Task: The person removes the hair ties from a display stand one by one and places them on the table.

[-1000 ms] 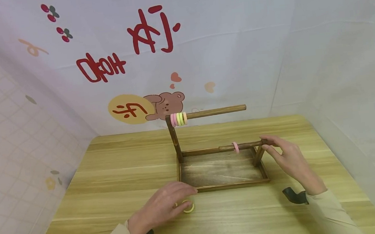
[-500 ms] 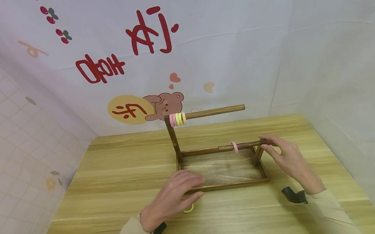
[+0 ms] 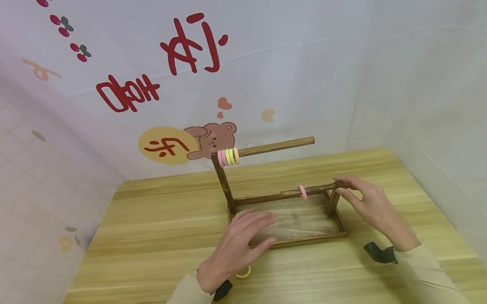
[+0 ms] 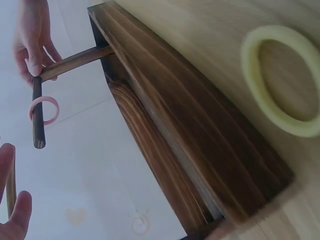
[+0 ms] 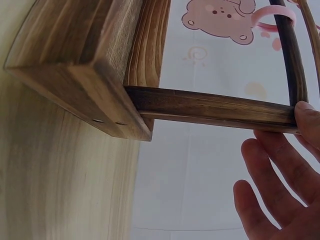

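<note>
A dark wooden stand [image 3: 308, 240] has a tray-like base and two posts, each bearing a sideways rod. My right hand [image 3: 372, 206] pinches the corner where the short post [image 5: 215, 110] meets the lower rod [image 3: 320, 189]. A single pink ring [image 4: 56, 111] hangs on that lower rod. My left hand [image 3: 238, 246] is over the front left of the base, thumb and fingers apart, with nothing in it. Several pink, yellow and orange rings [image 3: 228, 157] are packed against the tall post on the upper rod [image 3: 278, 146].
A pale yellow ring [image 4: 255, 80] lies on the wooden table [image 3: 146, 228] in front of the stand, partly behind my left wrist in the head view. White printed cloth [image 3: 306, 79] hangs behind the table and along both sides.
My left hand has moved right and forward, from beside the yellow ring to over the stand's base. My right hand keeps its pinch on the corner. The head view has shifted slightly.
</note>
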Action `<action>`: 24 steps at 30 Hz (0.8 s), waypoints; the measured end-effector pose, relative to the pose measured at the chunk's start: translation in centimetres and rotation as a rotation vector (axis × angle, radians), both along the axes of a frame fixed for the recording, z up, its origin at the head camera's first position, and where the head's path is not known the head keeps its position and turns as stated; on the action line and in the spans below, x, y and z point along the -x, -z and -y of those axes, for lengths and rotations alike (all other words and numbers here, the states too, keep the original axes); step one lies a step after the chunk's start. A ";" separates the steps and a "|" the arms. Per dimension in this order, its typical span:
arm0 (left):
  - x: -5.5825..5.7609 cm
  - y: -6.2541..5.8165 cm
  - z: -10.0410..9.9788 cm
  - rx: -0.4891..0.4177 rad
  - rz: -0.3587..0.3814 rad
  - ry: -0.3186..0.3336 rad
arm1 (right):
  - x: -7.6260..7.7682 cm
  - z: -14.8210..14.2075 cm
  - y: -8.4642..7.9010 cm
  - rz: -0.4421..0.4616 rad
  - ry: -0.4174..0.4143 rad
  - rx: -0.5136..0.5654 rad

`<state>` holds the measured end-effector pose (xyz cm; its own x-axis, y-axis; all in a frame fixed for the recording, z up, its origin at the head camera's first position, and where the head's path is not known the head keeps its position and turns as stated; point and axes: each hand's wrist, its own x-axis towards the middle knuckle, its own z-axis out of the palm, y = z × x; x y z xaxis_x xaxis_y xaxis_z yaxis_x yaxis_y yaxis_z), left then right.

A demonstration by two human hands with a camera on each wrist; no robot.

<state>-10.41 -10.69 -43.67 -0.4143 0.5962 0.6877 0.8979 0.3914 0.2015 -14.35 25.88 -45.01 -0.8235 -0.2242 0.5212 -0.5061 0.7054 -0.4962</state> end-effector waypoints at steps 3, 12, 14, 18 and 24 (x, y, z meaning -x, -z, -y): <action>0.3 -0.1 -0.5 -0.010 0.000 -0.012 | 0.1 0.0 0.0 -0.008 0.004 -0.004; 1.3 -0.4 -2.3 -0.050 0.019 -0.019 | 0.1 0.0 0.2 -0.021 0.013 0.002; 1.5 -0.5 -2.7 -0.056 0.024 -0.016 | 0.1 0.0 0.3 -0.019 0.015 0.007; 2.0 -0.7 -3.7 -0.073 0.023 -0.004 | 0.1 0.0 0.3 -0.009 0.017 0.019; 2.7 -0.7 -5.1 -0.099 0.028 -0.010 | -0.1 0.1 0.3 0.004 0.021 0.029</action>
